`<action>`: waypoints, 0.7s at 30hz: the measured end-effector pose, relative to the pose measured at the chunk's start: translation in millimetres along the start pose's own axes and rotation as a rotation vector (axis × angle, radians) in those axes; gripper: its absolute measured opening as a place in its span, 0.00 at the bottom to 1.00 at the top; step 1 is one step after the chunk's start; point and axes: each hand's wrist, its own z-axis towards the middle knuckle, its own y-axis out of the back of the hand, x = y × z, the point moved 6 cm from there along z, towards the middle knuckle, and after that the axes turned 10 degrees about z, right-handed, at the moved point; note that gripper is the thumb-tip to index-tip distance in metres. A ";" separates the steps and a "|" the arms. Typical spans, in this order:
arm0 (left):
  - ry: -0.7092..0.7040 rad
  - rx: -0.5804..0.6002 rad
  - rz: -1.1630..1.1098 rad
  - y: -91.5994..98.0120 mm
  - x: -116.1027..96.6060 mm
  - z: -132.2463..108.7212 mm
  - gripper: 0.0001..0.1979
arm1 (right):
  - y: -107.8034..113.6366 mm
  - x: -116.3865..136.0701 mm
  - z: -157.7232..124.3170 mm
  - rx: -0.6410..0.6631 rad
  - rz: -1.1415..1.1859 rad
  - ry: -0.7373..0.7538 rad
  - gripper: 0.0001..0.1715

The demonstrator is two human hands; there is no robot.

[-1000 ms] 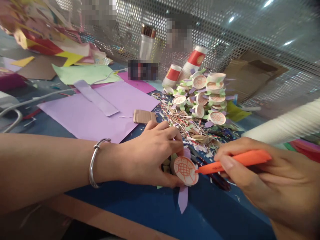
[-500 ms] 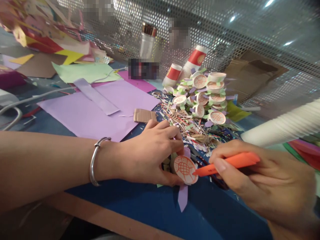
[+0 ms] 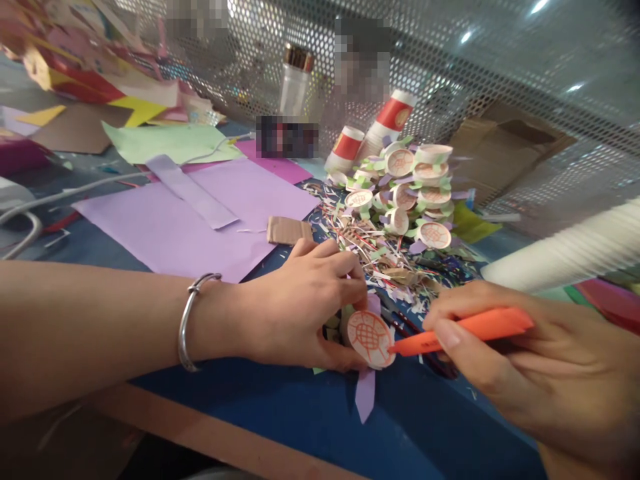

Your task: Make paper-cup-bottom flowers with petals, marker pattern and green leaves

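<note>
My left hand (image 3: pixel 305 307) grips a cut-down paper cup (image 3: pixel 369 339) lying on its side on the blue table (image 3: pixel 300 413). The cup's round white bottom faces me and bears an orange net pattern. Purple and green paper strips stick out from the cup. My right hand (image 3: pixel 525 373) holds an orange marker (image 3: pixel 465 330) in a pinch. The marker's tip touches the right edge of the cup bottom. A silver bangle (image 3: pixel 193 320) circles my left wrist.
A pile of finished decorated cups (image 3: pixel 415 190) sits behind on paper scraps (image 3: pixel 380 250). Red paper cups (image 3: pixel 370 130) lean at the perforated metal wall (image 3: pixel 450 60). Purple paper sheets (image 3: pixel 200 213) lie left. A stack of white cups (image 3: pixel 570 250) lies right. Dark scissors (image 3: pixel 425 353) rest under the marker.
The marker's tip has shifted slightly along the cup bottom's right edge. My left hand and the cup have stayed almost in place.
</note>
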 end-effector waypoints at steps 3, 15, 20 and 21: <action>0.002 0.001 0.001 0.1 -0.4 0.7 0.24 | -0.4 -0.3 -0.7 0.008 0.004 0.004 0.10; 0.009 0.024 0.009 -0.1 -1.1 -0.1 0.24 | 0.9 0.0 2.9 0.054 -0.071 -0.010 0.10; 0.009 0.024 0.003 0.0 -1.2 0.5 0.24 | 3.9 -1.6 0.3 -0.084 -0.003 -0.050 0.10; 0.008 0.023 0.002 0.2 -1.4 0.4 0.24 | 3.8 -1.2 -0.7 -0.098 -0.009 -0.061 0.09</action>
